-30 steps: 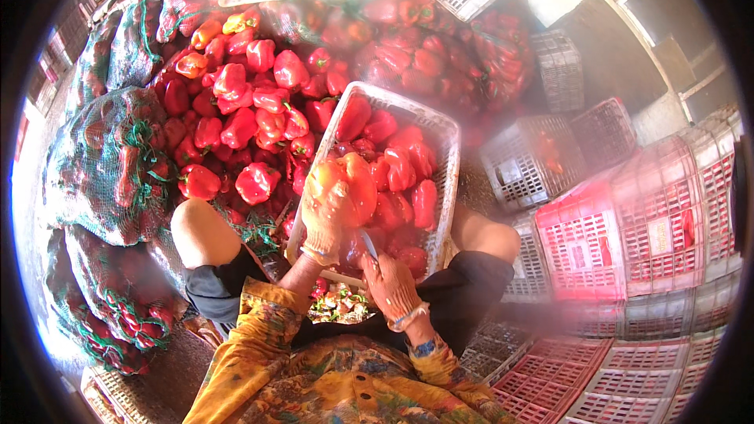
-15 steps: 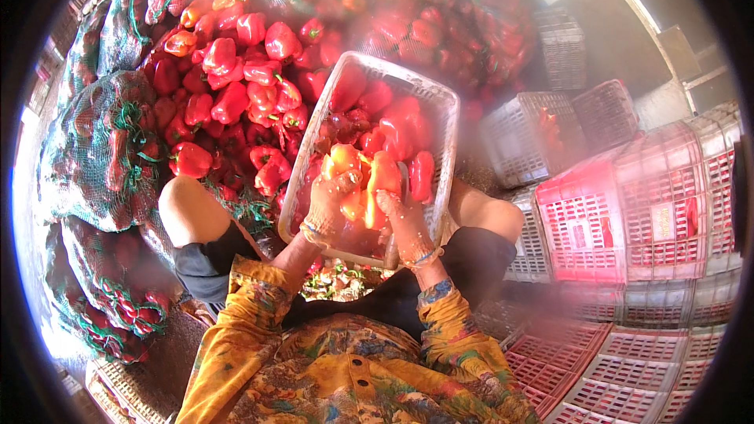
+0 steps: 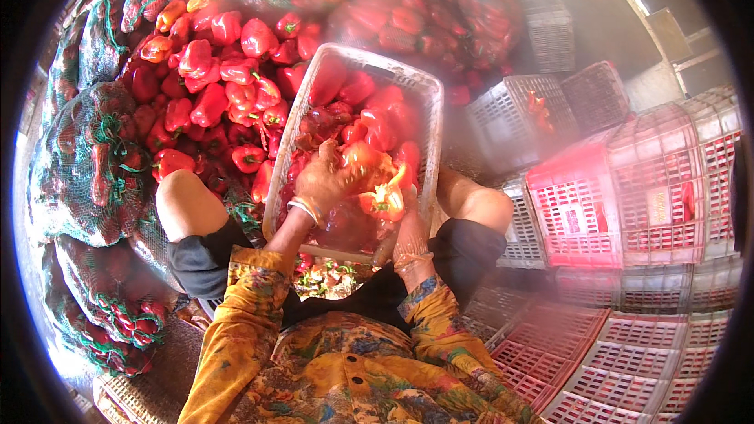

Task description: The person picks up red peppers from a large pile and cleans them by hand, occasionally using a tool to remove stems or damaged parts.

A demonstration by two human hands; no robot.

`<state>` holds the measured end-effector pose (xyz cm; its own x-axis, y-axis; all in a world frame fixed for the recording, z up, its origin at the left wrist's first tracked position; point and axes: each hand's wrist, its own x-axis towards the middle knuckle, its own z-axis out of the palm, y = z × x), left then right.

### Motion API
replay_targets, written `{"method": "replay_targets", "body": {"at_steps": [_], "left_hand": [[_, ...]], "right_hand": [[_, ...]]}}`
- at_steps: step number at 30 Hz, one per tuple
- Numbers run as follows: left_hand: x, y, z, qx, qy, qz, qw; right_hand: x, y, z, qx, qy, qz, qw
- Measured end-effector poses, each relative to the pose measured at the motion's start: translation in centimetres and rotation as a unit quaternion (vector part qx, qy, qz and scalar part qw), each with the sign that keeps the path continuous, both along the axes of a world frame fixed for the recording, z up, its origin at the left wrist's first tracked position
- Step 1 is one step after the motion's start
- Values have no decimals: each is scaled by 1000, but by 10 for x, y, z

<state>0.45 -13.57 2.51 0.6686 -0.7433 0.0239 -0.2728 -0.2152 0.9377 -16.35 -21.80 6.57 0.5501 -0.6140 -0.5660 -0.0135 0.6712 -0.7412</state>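
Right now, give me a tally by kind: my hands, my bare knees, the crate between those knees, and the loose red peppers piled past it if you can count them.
Hands: 2 (left hand, right hand)
Bare knees: 2
Crate: 1
Loose red peppers: overlapping, no sure count
Total: 5, peppers left out

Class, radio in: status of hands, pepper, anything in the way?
Left hand over crate, grip unclear. Right hand holding opened pepper. Haze blurs parts of the view.
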Motion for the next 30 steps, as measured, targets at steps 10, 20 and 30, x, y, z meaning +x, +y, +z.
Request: {"method": "replay_targets", "body": {"at_steps": [10,20,30], "left_hand": [[-45,24,41,72,-294,-125,945],[-49,36,27,96,-200,-167,961],[-57,51,14,46,183,-221,957]], "right_hand": [[1,-1,-23,-125,48,-20,991],[-20,6,-2,-168,169,174,956],[-39,0,-16,-130,52,260,955]]}}
